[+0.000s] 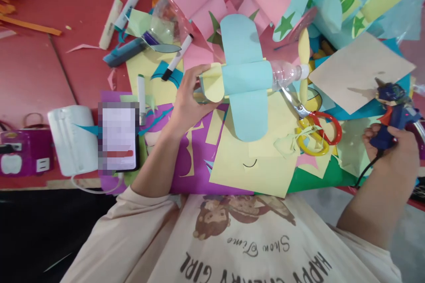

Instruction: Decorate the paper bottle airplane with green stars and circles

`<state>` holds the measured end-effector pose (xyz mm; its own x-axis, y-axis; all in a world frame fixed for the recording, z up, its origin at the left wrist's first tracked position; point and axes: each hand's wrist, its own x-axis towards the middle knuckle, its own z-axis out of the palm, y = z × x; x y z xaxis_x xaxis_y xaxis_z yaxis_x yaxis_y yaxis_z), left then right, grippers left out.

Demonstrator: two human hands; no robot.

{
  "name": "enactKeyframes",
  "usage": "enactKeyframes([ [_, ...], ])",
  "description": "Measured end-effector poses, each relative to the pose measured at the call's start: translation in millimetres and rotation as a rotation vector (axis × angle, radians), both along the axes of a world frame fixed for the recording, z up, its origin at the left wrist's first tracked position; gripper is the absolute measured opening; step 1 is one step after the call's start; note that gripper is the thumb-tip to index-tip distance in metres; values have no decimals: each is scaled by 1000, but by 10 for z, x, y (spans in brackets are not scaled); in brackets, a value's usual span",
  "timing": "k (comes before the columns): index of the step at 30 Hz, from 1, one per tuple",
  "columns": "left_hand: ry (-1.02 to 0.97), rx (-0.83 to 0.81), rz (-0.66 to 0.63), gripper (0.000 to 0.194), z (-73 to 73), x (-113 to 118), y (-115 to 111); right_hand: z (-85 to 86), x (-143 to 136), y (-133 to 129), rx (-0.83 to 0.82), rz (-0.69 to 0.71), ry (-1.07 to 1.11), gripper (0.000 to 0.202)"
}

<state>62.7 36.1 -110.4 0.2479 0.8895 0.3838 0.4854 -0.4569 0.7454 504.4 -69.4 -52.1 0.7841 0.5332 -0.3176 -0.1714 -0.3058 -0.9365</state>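
While left fingers (192, 74) are pinching a bottle plane (247, 77), right fingers (369, 135) are clasping a glue gun (381, 139). Scissors (301, 109) are lying between.

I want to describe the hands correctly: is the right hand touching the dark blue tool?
Touching. The head view shows the right hand closed around the lower part of the dark blue tool, thumb and fingers on opposite sides.

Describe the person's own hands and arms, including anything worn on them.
Both the left hand and the right hand are bare, with no glove, ring or watch showing. The sleeves are pale cream, loose and short, with no print visible on them, matching the shirt.
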Motion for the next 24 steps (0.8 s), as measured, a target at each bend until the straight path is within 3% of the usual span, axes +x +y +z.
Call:
enactKeyframes([
  [3, -1, -18, -16, 66, 41, 21, -32, 60, 65, 13, 101, 132, 249, 22],
  [5, -2, -11, -18, 64, 64, 31, -47, 76, 69, 52, 181, 163, 282, 30],
  [9, 31, 26, -26, 64, 63, 33, -48, 7, -31, 224, 175, 25, 169, 41],
  [15, 44, 55, -44, 69, 20, 31, -33, -169, -83, 423, 81, 37, 202, 34],
  [20, 39, 63, -59, 68, 13, 25, -27, -57, -94, 351, 255, 129, 172, 35],
  [24, 38, 64, -68, 66, 51, 34, -43, 82, -327, 238, 288, 174, 17, 23],
])
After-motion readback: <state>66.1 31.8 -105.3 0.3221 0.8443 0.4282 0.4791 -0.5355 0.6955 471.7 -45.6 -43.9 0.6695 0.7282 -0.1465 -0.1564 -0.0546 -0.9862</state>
